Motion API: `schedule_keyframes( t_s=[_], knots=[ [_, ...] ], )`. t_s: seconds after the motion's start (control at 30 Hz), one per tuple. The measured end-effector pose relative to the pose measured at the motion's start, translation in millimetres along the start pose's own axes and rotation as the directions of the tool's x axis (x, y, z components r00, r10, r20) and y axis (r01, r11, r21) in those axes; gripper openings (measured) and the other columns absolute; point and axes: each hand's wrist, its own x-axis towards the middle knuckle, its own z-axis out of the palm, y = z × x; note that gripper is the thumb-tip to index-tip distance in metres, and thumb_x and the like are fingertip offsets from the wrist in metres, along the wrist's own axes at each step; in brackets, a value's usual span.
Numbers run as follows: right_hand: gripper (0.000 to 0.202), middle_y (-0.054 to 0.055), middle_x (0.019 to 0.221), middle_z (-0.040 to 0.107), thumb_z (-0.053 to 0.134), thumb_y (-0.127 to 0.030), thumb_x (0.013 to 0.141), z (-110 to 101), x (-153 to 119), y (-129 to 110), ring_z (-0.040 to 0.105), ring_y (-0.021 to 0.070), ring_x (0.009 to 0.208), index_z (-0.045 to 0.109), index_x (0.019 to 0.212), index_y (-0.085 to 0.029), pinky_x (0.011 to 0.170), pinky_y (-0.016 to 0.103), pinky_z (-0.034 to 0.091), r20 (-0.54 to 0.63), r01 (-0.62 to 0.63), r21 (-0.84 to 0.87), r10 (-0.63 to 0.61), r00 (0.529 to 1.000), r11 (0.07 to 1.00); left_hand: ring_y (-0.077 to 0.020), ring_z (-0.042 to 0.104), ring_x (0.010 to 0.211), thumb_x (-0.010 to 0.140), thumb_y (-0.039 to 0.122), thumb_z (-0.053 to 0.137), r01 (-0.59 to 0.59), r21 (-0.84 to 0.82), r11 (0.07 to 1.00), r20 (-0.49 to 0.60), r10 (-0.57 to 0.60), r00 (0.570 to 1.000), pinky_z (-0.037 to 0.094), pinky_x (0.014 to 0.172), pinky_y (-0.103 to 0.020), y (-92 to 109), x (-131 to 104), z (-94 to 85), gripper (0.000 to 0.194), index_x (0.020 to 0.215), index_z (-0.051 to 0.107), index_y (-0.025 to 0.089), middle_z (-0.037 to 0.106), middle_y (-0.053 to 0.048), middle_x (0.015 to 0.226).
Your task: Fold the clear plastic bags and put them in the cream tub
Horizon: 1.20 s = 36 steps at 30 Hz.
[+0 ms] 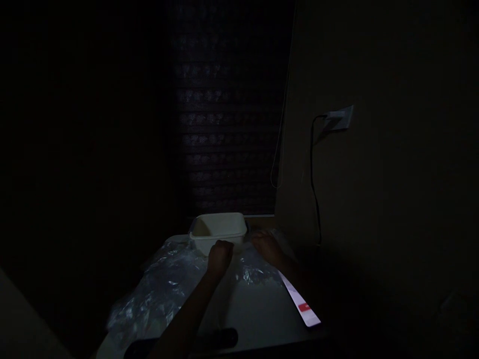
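My left hand (220,256) is closed in a fist just before the near wall of a white plastic basin (209,244). Any object inside that fist is too dark to see. To the right of the basin, my right hand (266,246) has its fingers curled inward, over crumpled clear plastic sheeting (164,279). What the right fingers grip, if anything, cannot be made out. The sheeting spreads over the white table (254,314), mostly on its left side and around the basin. A lit phone-like screen (299,303) lies beneath my right forearm, which partly covers it.
The room is very dark. A dark object with a rounded end (224,338) lies at the table's front edge. On the right wall, a black cable (312,164) hangs from a white socket (342,118). A patterned blind (228,119) with a looped cord covers the back.
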Motion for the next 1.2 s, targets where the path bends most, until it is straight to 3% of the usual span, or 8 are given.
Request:
schedule_keyframes(
  t_s=[0.17,0.33,0.4,0.5,0.63,0.83,1.0,1.2],
  knots=[
    [0.024,0.002,0.088,0.056,0.035,-0.019,0.074,-18.6,6.6,-0.4,0.044,0.0142,0.084,0.056,0.084,-0.022,0.073,0.027,0.028,-0.137,-0.037,0.066,0.045,0.99,0.997,-0.0144,0.051,0.078,0.075,0.021,0.033,0.021,-0.058,0.998,-0.085,-0.026,0.996,0.038,0.063,-0.023,1.2,15.9,-20.7,0.024,0.082,0.056,0.019,0.059,-0.004,0.082],
    [0.041,0.003,0.098,0.053,0.052,-0.033,0.061,-35.2,1.0,-4.0,0.041,0.0192,0.091,0.047,0.1,-0.022,0.078,0.032,0.026,-0.281,-0.1,0.137,0.135,0.95,0.986,-0.0131,0.051,0.078,0.074,0.019,0.035,-0.062,-0.127,0.99,-0.162,0.041,0.986,0.037,0.068,-0.021,13.2,25.1,-44.5,0.022,0.081,0.056,0.018,0.059,-0.002,0.082],
    [0.028,0.003,0.092,0.055,0.049,-0.029,0.064,-38.3,-0.3,-4.3,0.043,0.0181,0.089,0.053,0.091,-0.021,0.078,0.032,0.027,-0.294,-0.109,0.202,0.166,0.941,0.973,-0.0135,0.051,0.08,0.073,0.019,0.037,-0.101,-0.149,0.984,-0.185,0.072,0.98,0.037,0.07,-0.022,19.0,23.7,-53.4,0.021,0.081,0.056,0.019,0.059,-0.002,0.082],
    [0.019,0.004,0.081,0.059,0.041,-0.022,0.07,-41.5,0.6,-2.5,0.049,0.0149,0.08,0.058,0.076,-0.018,0.073,0.028,0.033,-0.28,-0.081,0.417,0.213,0.936,0.905,-0.0145,0.05,0.081,0.071,0.019,0.038,-0.122,-0.178,0.976,-0.222,0.081,0.972,0.037,0.073,-0.024,24.4,18.6,-62.6,0.022,0.085,0.056,0.018,0.058,-0.003,0.084],
    [0.021,0.005,0.077,0.06,0.041,-0.025,0.069,-50.7,-2.4,-0.8,0.053,0.0143,0.071,0.058,0.077,-0.014,0.064,0.026,0.039,-0.199,-0.031,0.677,0.223,0.954,0.735,-0.0158,0.051,0.082,0.066,0.017,0.043,-0.087,-0.365,0.927,-0.248,-0.007,0.969,0.037,0.075,-0.027,22.0,13.2,-66.7,0.021,0.081,0.058,0.017,0.059,-0.003,0.083],
    [0.022,0.0,0.06,0.059,0.044,-0.03,0.066,-70.6,-19.1,-1.8,0.052,0.0119,0.058,0.059,0.066,-0.014,0.053,0.022,0.038,-0.113,-0.044,0.728,0.184,0.976,0.684,-0.0143,0.056,0.067,0.064,0.02,0.045,-0.026,-0.557,0.83,-0.186,-0.094,0.978,0.043,0.061,-0.025,11.3,8.6,-76.9,0.018,0.072,0.059,0.013,0.062,-0.004,0.073],
    [0.023,-0.001,0.054,0.057,0.047,-0.034,0.063,-81.0,-25.7,4.3,0.05,0.011,0.054,0.059,0.06,-0.014,0.05,0.021,0.037,-0.053,-0.091,0.76,0.202,0.978,0.643,-0.0144,0.056,0.067,0.061,0.027,0.05,-0.016,-0.663,0.749,-0.141,-0.104,0.985,0.043,0.061,-0.023,8.5,3.2,-88.8,0.018,0.067,0.059,0.013,0.062,-0.004,0.071],
    [0.021,-0.003,0.045,0.051,0.048,-0.032,0.062,-87.1,-28.0,6.7,0.044,0.0071,0.042,0.059,0.06,-0.014,0.041,0.018,0.032,-0.052,-0.164,0.787,0.329,0.943,0.594,-0.0115,0.056,0.058,0.06,0.024,0.05,0.029,-0.725,0.688,-0.1,-0.147,0.984,0.043,0.054,-0.02,2.4,0.8,-89.1,0.015,0.066,0.058,0.013,0.061,-0.001,0.062]
  ],
)
